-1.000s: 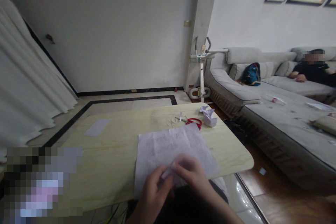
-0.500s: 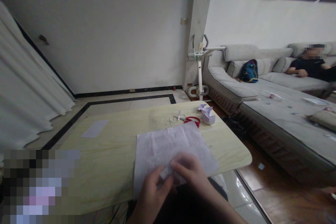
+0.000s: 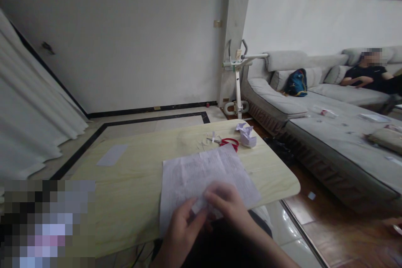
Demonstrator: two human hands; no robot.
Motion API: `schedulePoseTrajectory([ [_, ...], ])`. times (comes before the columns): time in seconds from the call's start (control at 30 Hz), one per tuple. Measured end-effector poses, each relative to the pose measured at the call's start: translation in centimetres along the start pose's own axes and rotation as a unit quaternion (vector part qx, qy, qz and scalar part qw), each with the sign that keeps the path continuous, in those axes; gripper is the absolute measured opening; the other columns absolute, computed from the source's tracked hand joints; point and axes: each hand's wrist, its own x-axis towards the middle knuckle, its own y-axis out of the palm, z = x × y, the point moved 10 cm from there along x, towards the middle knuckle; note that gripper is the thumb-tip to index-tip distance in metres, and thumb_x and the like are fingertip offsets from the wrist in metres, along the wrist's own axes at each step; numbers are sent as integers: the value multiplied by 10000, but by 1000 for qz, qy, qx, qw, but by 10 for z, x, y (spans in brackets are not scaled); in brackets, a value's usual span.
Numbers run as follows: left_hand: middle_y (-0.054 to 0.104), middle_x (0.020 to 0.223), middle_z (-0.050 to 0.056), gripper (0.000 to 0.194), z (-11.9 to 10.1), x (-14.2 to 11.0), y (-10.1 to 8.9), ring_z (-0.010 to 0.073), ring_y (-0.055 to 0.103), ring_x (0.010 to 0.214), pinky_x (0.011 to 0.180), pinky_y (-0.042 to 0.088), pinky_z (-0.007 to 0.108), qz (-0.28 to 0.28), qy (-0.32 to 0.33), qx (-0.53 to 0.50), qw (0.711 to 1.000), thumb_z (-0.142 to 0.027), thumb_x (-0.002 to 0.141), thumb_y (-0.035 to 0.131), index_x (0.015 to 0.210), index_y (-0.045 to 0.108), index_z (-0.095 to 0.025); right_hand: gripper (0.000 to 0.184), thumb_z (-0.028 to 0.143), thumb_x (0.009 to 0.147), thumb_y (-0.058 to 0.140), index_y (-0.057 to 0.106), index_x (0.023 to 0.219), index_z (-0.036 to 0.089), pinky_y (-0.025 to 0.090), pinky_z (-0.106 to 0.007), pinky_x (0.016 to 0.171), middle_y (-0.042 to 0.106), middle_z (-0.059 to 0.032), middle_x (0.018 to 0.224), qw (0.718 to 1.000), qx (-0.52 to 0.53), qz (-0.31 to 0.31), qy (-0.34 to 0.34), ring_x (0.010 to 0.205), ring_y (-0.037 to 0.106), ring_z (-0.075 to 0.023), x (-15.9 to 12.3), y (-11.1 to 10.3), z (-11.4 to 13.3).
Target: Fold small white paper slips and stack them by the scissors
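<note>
Over the near edge of a large creased sheet of paper point(image 3: 188, 176), my two hands meet at a small piece of white paper point(image 3: 199, 205). My left hand point(image 3: 185, 222) pinches it from the left between thumb and fingers. From the right, the fingertips of my right hand point(image 3: 224, 199) are closed on the same piece. Its exact shape is blurred and partly covered by my fingers. Beyond the large sheet lie red-handled scissors point(image 3: 230, 142), the sheet's far corner reaching to the handles. Thin paper scraps point(image 3: 202, 145) are scattered beside the blades.
Crumpled paper point(image 3: 247, 135) sits at the table's far right corner. A flat paper slip point(image 3: 112, 155) lies on the left of the wooden table point(image 3: 135, 192). To the right stands a grey sofa point(image 3: 333, 134) with a backpack point(image 3: 297, 83) and a seated person point(image 3: 366, 73).
The view has shifted very slightly. My hands keep nearly the same pose on the small paper, and the things on the table have not moved.
</note>
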Motion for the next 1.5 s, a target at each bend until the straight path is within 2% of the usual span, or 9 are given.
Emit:
schedulePoseTrajectory([
  [0.1,747,745,63,338,3,0,1,247,705,753,680,540,315,11,9,18,1000,-417,875,563,1035,655,-135,332,444,762,754,613,679,155,392,-210,483,549,35,575,1000,-18,-6,-16,514,503,-101,0,-2,4],
  [0.23,751,793,64,345,5,-3,-3,235,701,763,704,542,304,-17,5,10,1000,-415,868,590,1067,641,-139,330,436,767,754,600,673,160,402,-215,505,554,38,570,1000,-12,-5,-26,522,506,-102,-1,-2,6],
  [0.4,726,667,27,343,-3,-4,1,203,684,615,611,550,278,-21,16,-60,998,-505,855,570,864,664,-175,324,428,776,754,593,673,166,413,-221,506,584,28,574,1000,-2,2,-25,520,528,-111,-1,0,4],
  [0.7,693,634,12,366,-11,-6,1,200,669,599,593,558,270,-18,13,-109,994,-548,836,597,800,658,-189,328,415,780,756,570,667,170,408,-217,467,581,30,569,1000,25,7,-14,491,538,-113,-2,1,-4],
  [0.9,680,665,18,376,-6,-5,-3,214,673,686,655,549,267,-33,13,-74,997,-548,849,567,784,673,-193,339,423,756,758,551,654,175,401,-224,487,552,38,569,999,36,0,0,505,513,-113,-2,1,-2],
  [1.03,668,648,17,392,-7,-5,-1,212,656,647,624,544,270,-17,24,-49,998,-553,847,558,740,677,-196,348,412,736,762,539,611,177,382,-225,512,510,44,573,999,2,-21,-30,542,470,-111,-4,-3,9],
  [1.2,695,692,36,388,-11,-5,-10,227,664,699,643,552,279,-63,50,-32,996,-539,859,553,754,711,-200,368,493,769,725,561,676,177,405,-233,515,538,32,598,1000,-21,7,-6,547,502,-121,-4,4,5],
  [1.33,727,729,53,397,-5,-4,-13,241,688,690,640,579,305,-69,42,-39,996,-548,855,542,830,732,-200,401,546,758,718,568,707,177,412,-252,559,545,21,638,998,-58,23,-7,601,520,-140,-3,8,2],
  [1.5,758,1022,115,349,20,-12,-32,321,684,1014,880,565,380,-167,6,-4,986,-463,747,698,956,734,-187,397,522,791,687,517,670,185,362,-253,578,465,40,632,995,-96,20,-16,604,446,-128,-5,5,7],
])
